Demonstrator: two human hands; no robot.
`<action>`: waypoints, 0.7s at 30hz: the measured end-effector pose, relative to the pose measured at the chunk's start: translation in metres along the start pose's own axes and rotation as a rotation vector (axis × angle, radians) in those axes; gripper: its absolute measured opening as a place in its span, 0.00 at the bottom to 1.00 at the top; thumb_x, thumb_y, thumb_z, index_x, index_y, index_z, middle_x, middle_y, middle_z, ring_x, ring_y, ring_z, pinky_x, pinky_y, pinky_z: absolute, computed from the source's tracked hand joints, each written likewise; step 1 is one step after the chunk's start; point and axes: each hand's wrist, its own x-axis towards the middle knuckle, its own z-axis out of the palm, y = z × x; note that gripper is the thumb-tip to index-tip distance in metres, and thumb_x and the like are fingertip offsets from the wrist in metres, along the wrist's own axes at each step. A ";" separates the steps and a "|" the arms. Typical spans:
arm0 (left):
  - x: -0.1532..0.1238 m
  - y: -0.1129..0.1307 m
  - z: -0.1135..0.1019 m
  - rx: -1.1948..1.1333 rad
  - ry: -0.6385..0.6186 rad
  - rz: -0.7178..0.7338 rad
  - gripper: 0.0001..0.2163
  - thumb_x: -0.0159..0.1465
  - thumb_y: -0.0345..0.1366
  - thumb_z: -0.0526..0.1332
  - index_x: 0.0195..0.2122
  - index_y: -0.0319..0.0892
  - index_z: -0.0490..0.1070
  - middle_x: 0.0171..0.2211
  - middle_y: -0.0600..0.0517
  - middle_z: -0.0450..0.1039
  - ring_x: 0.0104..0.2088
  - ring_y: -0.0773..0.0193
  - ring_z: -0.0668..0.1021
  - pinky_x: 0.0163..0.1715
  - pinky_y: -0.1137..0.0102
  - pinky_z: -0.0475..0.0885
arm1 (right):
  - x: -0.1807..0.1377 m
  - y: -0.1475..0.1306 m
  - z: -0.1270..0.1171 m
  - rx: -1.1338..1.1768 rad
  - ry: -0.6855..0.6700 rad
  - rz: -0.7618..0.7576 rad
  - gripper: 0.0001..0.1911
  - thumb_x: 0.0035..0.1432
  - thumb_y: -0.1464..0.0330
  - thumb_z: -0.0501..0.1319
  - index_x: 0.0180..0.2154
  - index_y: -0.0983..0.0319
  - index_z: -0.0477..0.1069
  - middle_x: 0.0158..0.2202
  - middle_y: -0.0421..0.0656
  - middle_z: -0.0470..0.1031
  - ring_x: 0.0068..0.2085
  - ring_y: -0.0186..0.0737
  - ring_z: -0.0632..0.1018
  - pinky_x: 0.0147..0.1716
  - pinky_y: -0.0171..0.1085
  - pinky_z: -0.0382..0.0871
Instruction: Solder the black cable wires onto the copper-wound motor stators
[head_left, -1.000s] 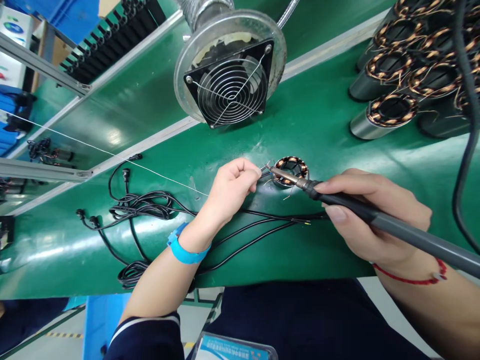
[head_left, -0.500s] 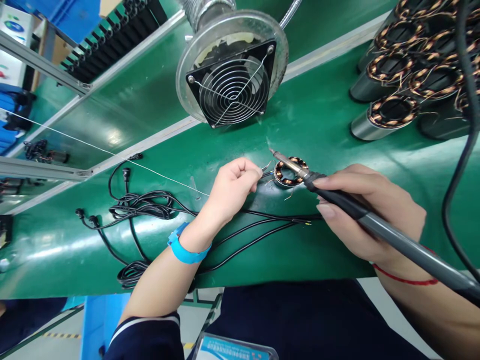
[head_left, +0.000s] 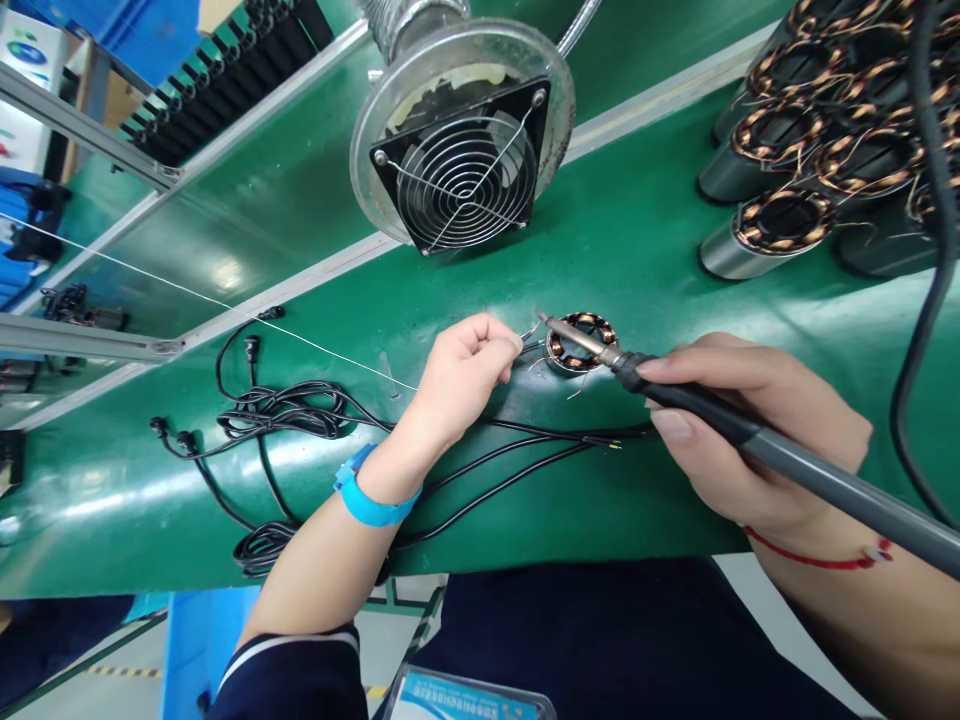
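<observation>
No text, number or brand is legible: the printing on the blue-edged card [head_left: 469, 698] at the bottom edge and on the white sign [head_left: 22, 60] at upper left is too blurred to read.

Left hand [head_left: 461, 375]: fingers pinched on thin wire ends [head_left: 531, 335] just beside the stator.
Right hand [head_left: 750, 430]: grips a soldering iron [head_left: 750, 435], its tip at the wire ends.
Stator [head_left: 581, 342]: copper-wound ring lying on the green tabletop [head_left: 637, 230].
Cables [head_left: 300, 410]: black, spread left across the tabletop.
Fan [head_left: 461, 165]: grilled, behind the stator.
More stators [head_left: 825, 130]: stacked far right.
</observation>
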 end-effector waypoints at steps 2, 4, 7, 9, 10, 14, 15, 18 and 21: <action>0.000 0.000 0.000 0.000 -0.001 0.000 0.07 0.55 0.29 0.58 0.21 0.40 0.64 0.16 0.59 0.60 0.19 0.75 0.58 0.21 0.75 0.53 | -0.001 0.001 0.000 -0.017 0.019 0.015 0.15 0.58 0.73 0.60 0.47 0.54 0.71 0.30 0.40 0.72 0.25 0.35 0.69 0.22 0.38 0.64; 0.001 0.001 0.000 0.003 0.001 -0.003 0.07 0.55 0.29 0.58 0.21 0.40 0.64 0.16 0.59 0.60 0.19 0.75 0.58 0.21 0.75 0.53 | -0.001 0.001 0.001 -0.038 0.017 0.040 0.16 0.58 0.72 0.61 0.47 0.53 0.71 0.30 0.40 0.72 0.26 0.37 0.70 0.23 0.39 0.65; 0.001 0.001 0.000 0.009 0.005 -0.007 0.07 0.55 0.29 0.58 0.21 0.40 0.64 0.16 0.59 0.61 0.19 0.75 0.59 0.22 0.75 0.54 | 0.001 -0.001 0.002 -0.076 0.010 0.075 0.18 0.57 0.72 0.63 0.49 0.51 0.71 0.35 0.40 0.76 0.30 0.39 0.74 0.28 0.41 0.71; 0.001 0.001 0.001 0.011 0.009 -0.008 0.06 0.54 0.29 0.58 0.21 0.40 0.64 0.16 0.60 0.60 0.19 0.75 0.60 0.22 0.75 0.55 | 0.005 -0.007 0.000 -0.129 -0.036 0.114 0.21 0.59 0.72 0.63 0.52 0.49 0.71 0.39 0.40 0.78 0.35 0.41 0.78 0.34 0.42 0.75; 0.001 0.001 0.000 0.010 0.011 -0.009 0.06 0.54 0.29 0.58 0.21 0.40 0.64 0.16 0.60 0.60 0.19 0.75 0.60 0.22 0.75 0.55 | 0.008 -0.011 -0.002 -0.162 -0.065 0.132 0.21 0.60 0.71 0.63 0.53 0.48 0.70 0.41 0.39 0.79 0.37 0.41 0.79 0.36 0.42 0.76; 0.001 0.001 0.000 -0.009 0.007 0.003 0.06 0.54 0.29 0.58 0.21 0.41 0.64 0.15 0.60 0.60 0.18 0.75 0.60 0.22 0.76 0.56 | 0.023 -0.027 -0.008 -0.223 -0.136 0.180 0.22 0.65 0.65 0.60 0.59 0.46 0.66 0.46 0.37 0.79 0.43 0.41 0.82 0.38 0.39 0.79; 0.001 0.001 0.000 -0.011 0.006 0.004 0.05 0.54 0.29 0.58 0.21 0.41 0.64 0.15 0.60 0.60 0.18 0.75 0.60 0.22 0.76 0.56 | 0.027 -0.029 -0.008 -0.217 -0.129 0.186 0.21 0.66 0.65 0.59 0.59 0.45 0.65 0.46 0.37 0.79 0.43 0.41 0.82 0.37 0.38 0.79; 0.001 0.001 0.000 -0.002 0.010 0.002 0.05 0.54 0.29 0.57 0.21 0.41 0.65 0.15 0.60 0.60 0.18 0.75 0.60 0.21 0.76 0.56 | 0.034 -0.027 -0.002 -0.209 -0.137 0.212 0.18 0.67 0.66 0.56 0.57 0.48 0.66 0.43 0.37 0.80 0.41 0.41 0.82 0.35 0.38 0.79; 0.001 0.000 0.000 -0.005 0.003 0.009 0.05 0.54 0.28 0.57 0.22 0.40 0.65 0.16 0.61 0.61 0.18 0.75 0.61 0.22 0.76 0.57 | 0.032 -0.012 0.011 -0.198 -0.183 0.208 0.20 0.64 0.66 0.59 0.57 0.54 0.65 0.47 0.42 0.79 0.46 0.46 0.81 0.43 0.46 0.78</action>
